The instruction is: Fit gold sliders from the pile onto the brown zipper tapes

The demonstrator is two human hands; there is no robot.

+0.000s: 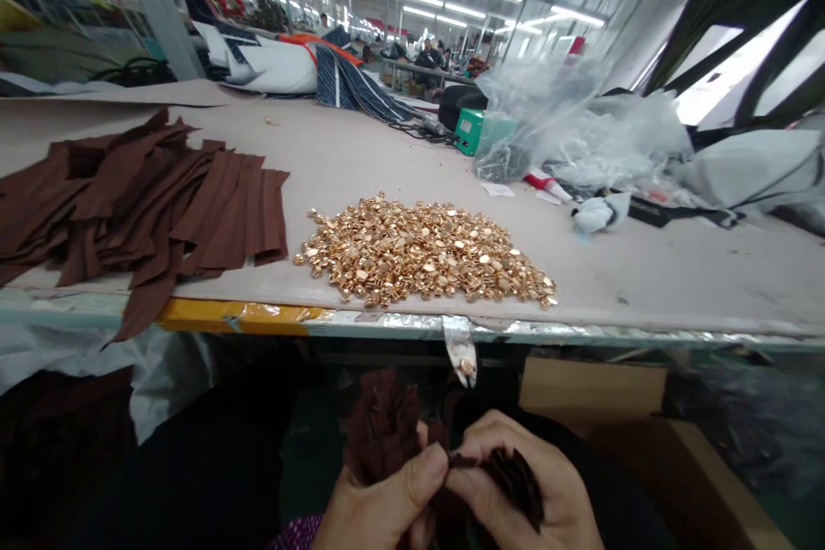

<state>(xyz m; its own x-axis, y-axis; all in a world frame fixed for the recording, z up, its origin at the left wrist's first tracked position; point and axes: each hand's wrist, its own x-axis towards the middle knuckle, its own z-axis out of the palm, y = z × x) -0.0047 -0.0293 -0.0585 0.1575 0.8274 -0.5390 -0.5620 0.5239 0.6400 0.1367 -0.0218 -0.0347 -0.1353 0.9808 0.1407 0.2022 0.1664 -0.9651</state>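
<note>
Pinching brown fabric strips below the table edge

We are holding a bunch of brown fabric strips [387, 425] low in front of us, under the edge of the table [644, 275]: our left hand [380, 503] is pressing its thumb against the bunch, and our right hand [522, 490] is pinching a dark folded strip end [516, 477] between thumb and fingers, the two hands touching. We are probably working something small into that strip, though the frame edge is cutting off the grip. The heap of gold metal buttons [425, 253] is lying near the table's front edge, so a brush from a rising hand could be sending pieces to the floor. The pile of cut brown pieces [142, 202] is already hanging over the edge at the left and could be sliding off.
</note>
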